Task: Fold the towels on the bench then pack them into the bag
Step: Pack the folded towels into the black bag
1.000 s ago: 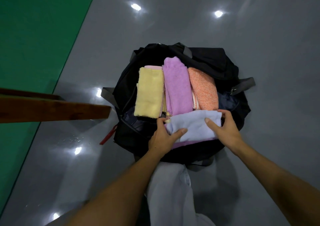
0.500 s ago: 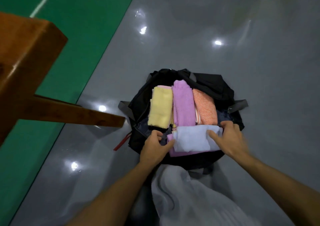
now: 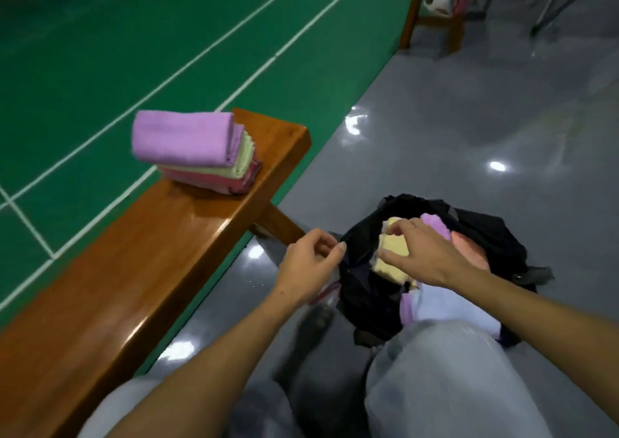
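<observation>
Over the bag (image 3: 485, 236) on the floor, my left hand (image 3: 310, 266) and right hand (image 3: 425, 253) hang loose, holding nothing; next I'd reach the folded stack (image 3: 191, 149) at the bench's (image 3: 150, 253) far end, lifting squarely so folds hold.

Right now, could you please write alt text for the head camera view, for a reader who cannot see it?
A person's left hand and right hand hover empty over an open black bag on the grey floor, already packed with folded towels. A stack of three folded towels, purple on top, waits on the wooden bench to the left, beside a green court.
</observation>
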Motion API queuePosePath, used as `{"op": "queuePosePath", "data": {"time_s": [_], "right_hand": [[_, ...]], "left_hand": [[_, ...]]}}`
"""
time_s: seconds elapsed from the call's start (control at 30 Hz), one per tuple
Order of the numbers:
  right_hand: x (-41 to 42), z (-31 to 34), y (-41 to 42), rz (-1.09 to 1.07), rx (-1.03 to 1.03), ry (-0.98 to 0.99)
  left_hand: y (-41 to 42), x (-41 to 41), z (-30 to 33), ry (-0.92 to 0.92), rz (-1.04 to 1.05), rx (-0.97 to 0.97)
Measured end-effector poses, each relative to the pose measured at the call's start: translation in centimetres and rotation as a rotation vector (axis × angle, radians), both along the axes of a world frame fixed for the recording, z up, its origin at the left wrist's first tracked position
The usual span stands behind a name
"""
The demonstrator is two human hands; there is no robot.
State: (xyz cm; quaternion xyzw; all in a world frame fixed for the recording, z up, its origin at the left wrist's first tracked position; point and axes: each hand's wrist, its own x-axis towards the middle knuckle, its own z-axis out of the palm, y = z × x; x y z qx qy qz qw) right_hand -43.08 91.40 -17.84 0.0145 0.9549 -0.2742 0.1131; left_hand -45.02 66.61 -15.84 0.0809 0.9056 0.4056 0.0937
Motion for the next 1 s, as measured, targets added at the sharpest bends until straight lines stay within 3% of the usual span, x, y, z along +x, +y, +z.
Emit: {"op": "queuePosePath", "data": {"time_s": [0.17,0.33,0.47,0.57,0.63,0.8,1.0], "right_hand": [[-3.1,7.2,-7.7,0.102,-0.096,0.141],[-6.8,12.1,-16.2,0.091,-0.401,0.244],[-11.4,13.3,-21.5,-0.011,-0.521,0.308],[-14.9,13.3,-24.0,-0.117,-0.567,0.284],[-16.6,12.9,-25.0,-0.120,-0.547,0.273],[-19.1,10.7,-26.1,-0.136,-0.485,0.236],[-19.3,10.1,-24.7,-0.048,-0.492,0.191]], "left_hand": [[-6.8,0.0,8.3,0.231,0.100,0.065],[-14.1,-3.4,13.2,0.453,0.301,0.057],[-18.4,-7.9,14.3,0.556,0.530,0.017],[-20.7,-11.2,13.3,0.628,0.587,-0.139],[-21.6,-13.5,12.4,0.579,0.550,-0.111],[-22.2,-17.0,9.8,0.291,0.461,0.188],[-21.3,-17.1,10.1,0.173,0.302,0.412]]}}
